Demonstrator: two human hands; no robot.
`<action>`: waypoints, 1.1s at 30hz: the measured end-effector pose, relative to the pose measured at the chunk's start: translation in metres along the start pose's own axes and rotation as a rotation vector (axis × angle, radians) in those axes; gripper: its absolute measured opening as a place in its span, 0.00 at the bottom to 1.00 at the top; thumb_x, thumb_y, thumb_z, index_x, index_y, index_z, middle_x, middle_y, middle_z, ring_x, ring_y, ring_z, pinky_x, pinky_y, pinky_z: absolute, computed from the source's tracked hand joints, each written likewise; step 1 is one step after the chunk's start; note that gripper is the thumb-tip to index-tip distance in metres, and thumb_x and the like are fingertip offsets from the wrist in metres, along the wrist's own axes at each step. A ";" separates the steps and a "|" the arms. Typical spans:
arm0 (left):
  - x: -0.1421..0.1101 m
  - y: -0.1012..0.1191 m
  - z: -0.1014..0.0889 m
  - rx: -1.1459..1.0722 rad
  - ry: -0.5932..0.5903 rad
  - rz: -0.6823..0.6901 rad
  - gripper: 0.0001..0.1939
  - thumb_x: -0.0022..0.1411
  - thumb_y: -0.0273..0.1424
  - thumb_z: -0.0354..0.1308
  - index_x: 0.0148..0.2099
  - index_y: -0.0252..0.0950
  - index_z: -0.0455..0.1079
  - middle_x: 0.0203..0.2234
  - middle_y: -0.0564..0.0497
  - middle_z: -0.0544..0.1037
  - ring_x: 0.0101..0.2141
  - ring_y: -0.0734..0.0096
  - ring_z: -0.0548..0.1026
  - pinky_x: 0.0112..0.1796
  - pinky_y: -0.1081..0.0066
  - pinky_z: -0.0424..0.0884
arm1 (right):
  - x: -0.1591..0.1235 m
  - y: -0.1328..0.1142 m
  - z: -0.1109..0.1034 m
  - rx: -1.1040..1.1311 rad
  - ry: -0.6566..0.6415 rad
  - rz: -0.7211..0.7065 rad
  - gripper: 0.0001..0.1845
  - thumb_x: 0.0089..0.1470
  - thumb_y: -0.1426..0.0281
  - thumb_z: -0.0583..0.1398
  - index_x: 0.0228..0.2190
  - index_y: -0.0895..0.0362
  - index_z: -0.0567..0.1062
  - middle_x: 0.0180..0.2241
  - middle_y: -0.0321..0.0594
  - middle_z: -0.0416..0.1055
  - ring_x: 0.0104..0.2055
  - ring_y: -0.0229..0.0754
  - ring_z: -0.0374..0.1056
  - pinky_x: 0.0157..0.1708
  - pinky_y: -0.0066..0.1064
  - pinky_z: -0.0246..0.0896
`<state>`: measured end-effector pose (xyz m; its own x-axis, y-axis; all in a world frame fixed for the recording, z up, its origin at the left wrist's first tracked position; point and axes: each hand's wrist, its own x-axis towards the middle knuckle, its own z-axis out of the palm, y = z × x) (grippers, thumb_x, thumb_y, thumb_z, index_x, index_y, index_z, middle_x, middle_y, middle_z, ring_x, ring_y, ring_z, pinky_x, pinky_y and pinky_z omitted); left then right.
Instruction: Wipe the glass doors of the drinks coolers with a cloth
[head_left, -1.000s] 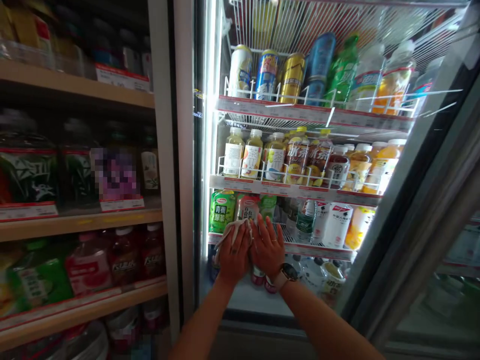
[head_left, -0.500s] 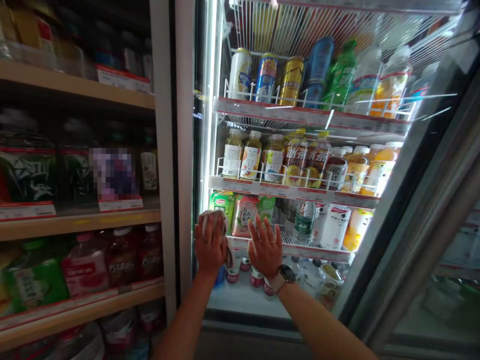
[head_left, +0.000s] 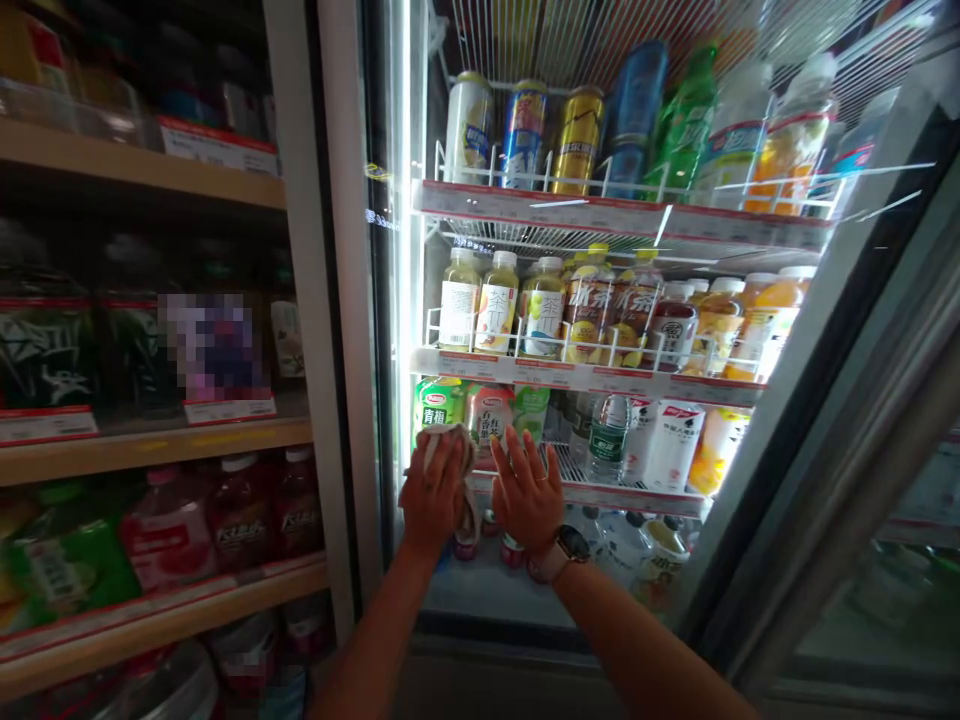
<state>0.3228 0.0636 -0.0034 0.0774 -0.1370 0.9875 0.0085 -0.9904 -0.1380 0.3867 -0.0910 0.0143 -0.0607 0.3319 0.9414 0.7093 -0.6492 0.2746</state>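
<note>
My left hand [head_left: 433, 492] presses a pale cloth [head_left: 468, 515] against the glass door of a lit drinks fridge. Folds of the cloth show above the fingertips and beside the thumb; the rest is under my palm. Just to the right, my right hand [head_left: 529, 495] lies with fingers spread, apparently flat on the glass, and holds nothing. A smartwatch [head_left: 573, 543] is on that wrist. Behind the glass, near my fingers, stand a green carton [head_left: 439, 400] and a red carton [head_left: 489, 412]. A water bottle [head_left: 608, 440] is farther right.
Inside the fridge, wire shelves [head_left: 525, 370] hold several bottles and cans. A dark door frame [head_left: 825, 400] slants down the right side. At the left, wooden shelves [head_left: 150, 440] carry more bottled drinks, beside a grey upright post [head_left: 349, 300].
My left hand and the cloth have slid a little to the right, closer to my right hand. The right hand stays almost in place. The view has shifted slightly.
</note>
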 end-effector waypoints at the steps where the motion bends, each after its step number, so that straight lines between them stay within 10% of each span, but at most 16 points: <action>1: 0.003 -0.009 -0.003 0.015 0.019 -0.059 0.30 0.69 0.29 0.46 0.71 0.38 0.46 0.67 0.45 0.57 0.68 0.59 0.47 0.66 0.57 0.50 | 0.000 0.000 0.000 0.003 -0.002 0.000 0.33 0.59 0.71 0.54 0.64 0.56 0.57 0.61 0.44 0.64 0.69 0.46 0.47 0.68 0.46 0.33; 7: 0.010 -0.014 -0.005 0.031 0.131 -0.337 0.30 0.69 0.28 0.44 0.71 0.39 0.44 0.68 0.45 0.51 0.68 0.57 0.45 0.66 0.51 0.45 | 0.001 -0.001 -0.001 0.015 0.006 0.007 0.35 0.58 0.72 0.54 0.66 0.56 0.53 0.61 0.44 0.64 0.69 0.46 0.48 0.68 0.46 0.33; 15: -0.023 0.040 0.018 -0.019 0.049 -0.007 0.27 0.69 0.29 0.47 0.69 0.39 0.52 0.64 0.47 0.61 0.67 0.57 0.49 0.65 0.53 0.50 | 0.000 0.000 0.000 0.007 0.001 0.001 0.29 0.59 0.70 0.52 0.62 0.57 0.62 0.60 0.46 0.65 0.69 0.46 0.47 0.68 0.46 0.33; 25: 0.012 -0.018 -0.008 0.044 0.119 -0.349 0.29 0.70 0.29 0.44 0.70 0.39 0.46 0.68 0.43 0.53 0.68 0.56 0.46 0.65 0.51 0.47 | -0.001 -0.001 0.000 -0.001 -0.013 0.003 0.35 0.58 0.71 0.54 0.65 0.56 0.54 0.61 0.45 0.64 0.69 0.47 0.48 0.68 0.47 0.33; 33: -0.020 0.047 0.019 0.026 0.067 -0.162 0.30 0.69 0.31 0.48 0.70 0.39 0.48 0.69 0.48 0.50 0.68 0.50 0.45 0.65 0.49 0.46 | -0.004 0.000 0.002 0.025 -0.030 0.014 0.34 0.58 0.70 0.53 0.65 0.56 0.55 0.62 0.46 0.62 0.68 0.48 0.49 0.68 0.47 0.34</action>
<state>0.3407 0.0204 -0.0308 0.0064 0.0228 0.9997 0.0409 -0.9989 0.0226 0.3883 -0.0911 0.0105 -0.0296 0.3436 0.9387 0.7276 -0.6365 0.2559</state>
